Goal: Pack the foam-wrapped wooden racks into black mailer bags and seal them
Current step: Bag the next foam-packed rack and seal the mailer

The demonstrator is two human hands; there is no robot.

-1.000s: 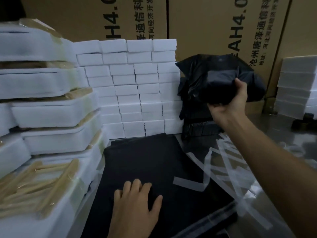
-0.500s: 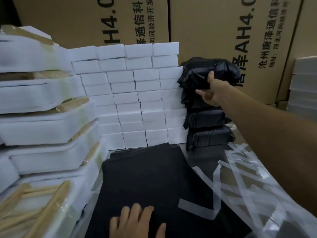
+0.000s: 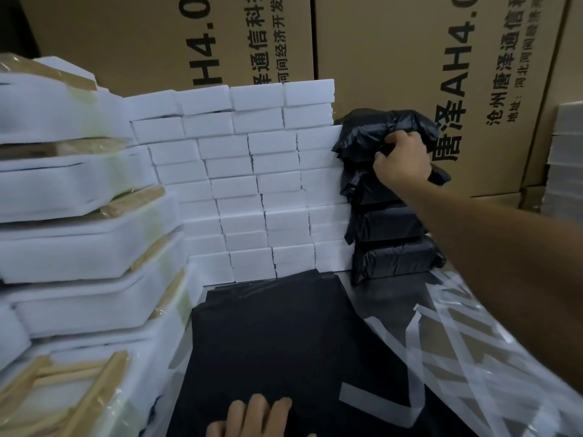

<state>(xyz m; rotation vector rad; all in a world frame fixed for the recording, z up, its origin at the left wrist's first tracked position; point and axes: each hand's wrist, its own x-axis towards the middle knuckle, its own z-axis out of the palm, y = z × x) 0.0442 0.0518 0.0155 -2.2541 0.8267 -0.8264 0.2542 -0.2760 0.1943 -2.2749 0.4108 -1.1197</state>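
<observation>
My right hand grips the top packed black mailer bag, which lies on a stack of packed black bags against the wall of white foam blocks. My left hand rests flat, fingers apart, on a pile of flat empty black mailer bags at the bottom centre. Foam-wrapped wooden racks are stacked at the left. One rack at the bottom left shows its wooden frame through clear film.
Peeled white adhesive strips litter the table at the right. Large cardboard boxes with printed text stand behind everything. More white foam is stacked at the far right edge.
My right hand carried the packed black bag up and left onto the black stack and now presses on its top. My left hand slid down toward the bottom edge of the view.
</observation>
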